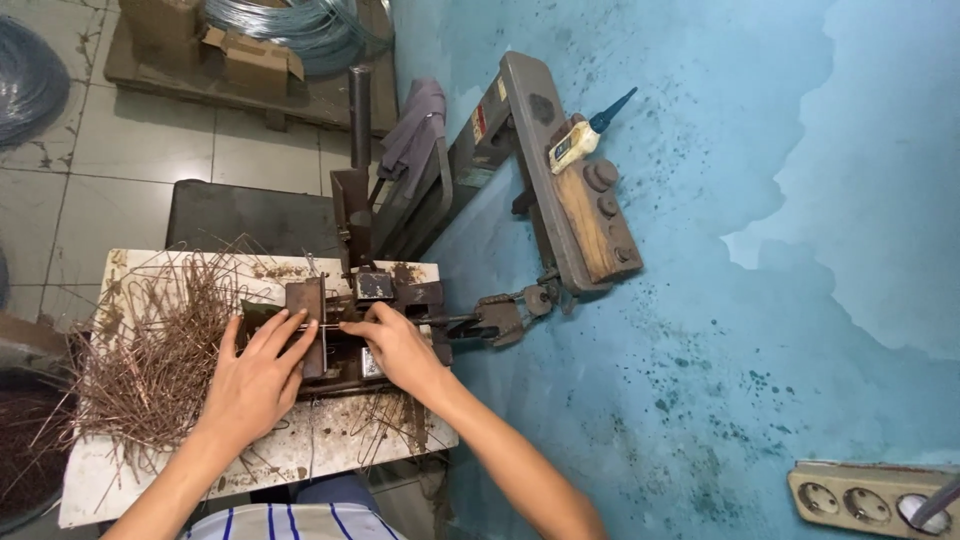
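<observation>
Heap of thin rusty-brown wire pieces (150,350), too tangled to count, sprawls over the left of the stained white worktable (100,480). One left hand (255,375), fingers spread flat, and one right hand (395,345), fingers curled, together pinch a single straight wire (325,326) across the rusty bench jig (360,300) at table centre; how the wire seats in the jig is hidden by the fingers. Rightward, one long wood-faced lever arm (575,200) carries one small glue bottle (585,135) against the blue wall (800,250), and one socket strip (870,495) is cut off at the bottom corner.
</observation>
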